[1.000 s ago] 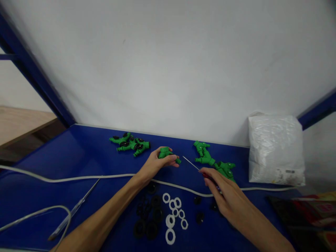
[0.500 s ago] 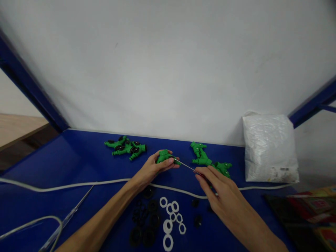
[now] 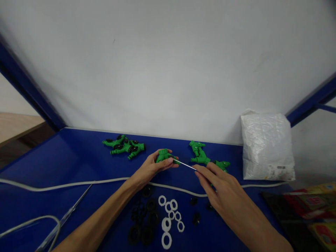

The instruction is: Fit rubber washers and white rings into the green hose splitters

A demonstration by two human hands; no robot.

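My left hand (image 3: 163,161) is closed round a green plastic Y-shaped hose splitter (image 3: 163,154), holding it above the blue table. In my right hand (image 3: 216,180) is a screwdriver (image 3: 185,165), its thin metal shaft pointing left; my fingers hide the handle. The tip meets the splitter beside my left thumb, and what it touches there is too small to make out. Behind my right hand lie several green splitters (image 3: 201,155) without visible black knobs. Farther left is a group of green splitters fitted with black parts (image 3: 126,147).
Several white rings (image 3: 166,240) and black rings (image 3: 134,234) lie near the front, with small black pieces (image 3: 196,218) to their right. A white cable (image 3: 86,183) crosses the table (image 3: 76,154). A wrapped white package (image 3: 266,147) stands right, against the wall (image 3: 168,70).
My right hand has turned slightly on the screwdriver, and its fingers now cover the red part seen before. The splitter stays in my left hand; the whole view has shifted a little.
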